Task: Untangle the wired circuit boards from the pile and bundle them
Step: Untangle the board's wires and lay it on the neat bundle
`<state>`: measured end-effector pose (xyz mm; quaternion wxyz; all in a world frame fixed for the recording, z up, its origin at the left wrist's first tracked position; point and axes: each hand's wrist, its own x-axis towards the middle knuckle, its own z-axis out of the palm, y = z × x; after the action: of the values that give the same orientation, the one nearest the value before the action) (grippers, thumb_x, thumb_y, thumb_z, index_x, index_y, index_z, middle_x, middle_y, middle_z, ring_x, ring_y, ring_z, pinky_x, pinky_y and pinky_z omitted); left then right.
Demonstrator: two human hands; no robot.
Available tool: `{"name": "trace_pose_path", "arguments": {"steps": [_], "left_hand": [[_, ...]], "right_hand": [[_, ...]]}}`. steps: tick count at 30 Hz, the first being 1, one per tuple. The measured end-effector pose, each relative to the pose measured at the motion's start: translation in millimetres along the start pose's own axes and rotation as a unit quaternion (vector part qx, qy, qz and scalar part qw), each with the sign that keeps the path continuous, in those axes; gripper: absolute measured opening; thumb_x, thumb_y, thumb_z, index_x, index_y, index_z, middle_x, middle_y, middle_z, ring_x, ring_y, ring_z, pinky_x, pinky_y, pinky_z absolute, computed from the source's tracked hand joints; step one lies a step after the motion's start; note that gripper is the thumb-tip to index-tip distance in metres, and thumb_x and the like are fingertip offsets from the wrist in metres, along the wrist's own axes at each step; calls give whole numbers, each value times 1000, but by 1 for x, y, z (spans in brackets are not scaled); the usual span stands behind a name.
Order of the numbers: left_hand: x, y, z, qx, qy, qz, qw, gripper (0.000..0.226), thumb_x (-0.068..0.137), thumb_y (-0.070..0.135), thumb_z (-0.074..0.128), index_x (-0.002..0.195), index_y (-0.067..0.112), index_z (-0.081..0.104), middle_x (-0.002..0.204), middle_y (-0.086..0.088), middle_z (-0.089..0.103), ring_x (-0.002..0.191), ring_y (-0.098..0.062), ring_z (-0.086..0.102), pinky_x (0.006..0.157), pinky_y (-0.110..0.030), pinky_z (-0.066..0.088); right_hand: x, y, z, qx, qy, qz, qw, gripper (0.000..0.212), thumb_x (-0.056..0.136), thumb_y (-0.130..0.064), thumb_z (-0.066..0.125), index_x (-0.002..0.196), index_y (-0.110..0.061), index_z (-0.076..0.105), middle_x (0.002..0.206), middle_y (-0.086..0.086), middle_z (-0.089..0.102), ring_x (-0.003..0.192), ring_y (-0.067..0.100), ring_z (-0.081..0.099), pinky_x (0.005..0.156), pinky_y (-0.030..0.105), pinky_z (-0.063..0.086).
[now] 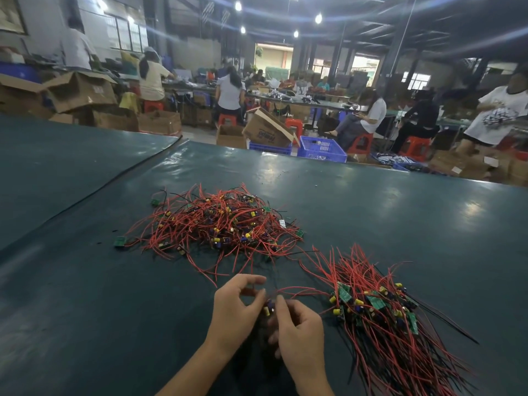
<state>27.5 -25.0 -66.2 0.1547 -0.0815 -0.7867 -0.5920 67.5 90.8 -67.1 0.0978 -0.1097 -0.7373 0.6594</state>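
Note:
A tangled pile (217,224) of small green circuit boards with red and black wires lies on the dark green table (385,212), ahead of me. To my right lies a sorted bundle (383,315), its wires running roughly parallel. Between the two, my left hand (237,307) and my right hand (297,327) meet near the table's front. Both pinch one small circuit board (268,308) with a yellow and a blue part. Its red wire (303,290) trails right toward the bundle. My fingers hide most of the board.
A seam (114,181) in the table cover runs diagonally at left. Beyond the far edge stand blue crates (321,148), cardboard boxes (268,132) and red stools, with several people seated or standing at other benches.

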Motion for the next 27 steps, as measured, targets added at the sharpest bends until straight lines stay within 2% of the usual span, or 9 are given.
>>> {"name": "trace_pose_path", "arguments": {"steps": [2, 5, 10, 14, 16, 20, 23, 25, 27], "left_hand": [[1, -2, 0, 0, -9, 8, 1000, 33, 81, -1, 71, 96, 29, 68, 95, 13, 70, 85, 0, 65, 70, -12, 50], [0, -3, 2, -21, -82, -1, 996, 50, 78, -11, 59, 105, 30, 64, 107, 9, 65, 89, -3, 66, 67, -16, 53], [-3, -7, 4, -11, -147, 42, 988, 53, 80, -3, 57, 124, 26, 57, 120, 12, 55, 100, -5, 63, 80, -24, 56], [-3, -7, 5, 14, -95, 63, 993, 40, 87, -3, 62, 113, 27, 63, 110, 10, 62, 92, -2, 65, 79, -23, 56], [-2, -6, 5, 12, -45, 64, 997, 28, 92, 2, 60, 106, 27, 65, 98, 8, 68, 86, -2, 67, 76, -24, 56], [2, -7, 6, -105, 38, 1, 994, 20, 95, 3, 56, 104, 17, 68, 90, 1, 73, 82, -10, 72, 73, -28, 60], [7, -7, 5, -189, 78, -48, 978, 21, 97, 2, 52, 102, 14, 68, 90, 0, 74, 82, -18, 74, 70, -23, 58], [8, -6, 4, -216, 80, -60, 971, 22, 97, 1, 51, 102, 15, 68, 93, 3, 74, 81, -19, 74, 68, -21, 57], [7, -5, 5, -222, 65, -62, 971, 22, 97, 0, 51, 101, 15, 68, 96, 4, 74, 81, -20, 74, 65, -22, 56]], "right_hand": [[0, 1, -2, 9, -4, 34, 999, 29, 96, -25, 61, 75, -7, 69, 51, 3, 61, 37, 16, 52, 32, 22, 35], [-2, 0, -1, 0, -16, 27, 1000, 11, 97, -20, 60, 93, -21, 71, 55, 1, 64, 38, 16, 51, 32, 23, 37], [-2, 1, 1, -12, -15, 9, 1000, 17, 97, -19, 60, 100, -31, 71, 80, -2, 76, 54, 5, 59, 48, 22, 45], [-1, 1, -1, 5, 6, 5, 1000, 8, 94, -20, 66, 90, -23, 73, 61, 0, 68, 42, 9, 53, 38, 23, 40], [-2, -1, -3, 19, 5, 21, 1000, 16, 95, -21, 64, 80, -16, 70, 52, 1, 61, 37, 14, 50, 32, 22, 35], [-4, -4, -4, 22, -28, 62, 997, 41, 96, -33, 61, 68, -3, 66, 46, 7, 57, 33, 17, 47, 32, 20, 33], [-7, -5, 2, 16, -87, 95, 992, 50, 96, -38, 59, 80, 9, 65, 47, 8, 57, 31, 16, 44, 32, 18, 31], [-8, -5, 6, 41, -91, 90, 991, 43, 96, -38, 59, 81, 2, 66, 49, 6, 56, 30, 16, 43, 31, 18, 31], [-8, -6, 7, 83, -76, 70, 991, 27, 95, -37, 60, 83, -16, 71, 51, 3, 55, 32, 15, 42, 32, 19, 32]]}}
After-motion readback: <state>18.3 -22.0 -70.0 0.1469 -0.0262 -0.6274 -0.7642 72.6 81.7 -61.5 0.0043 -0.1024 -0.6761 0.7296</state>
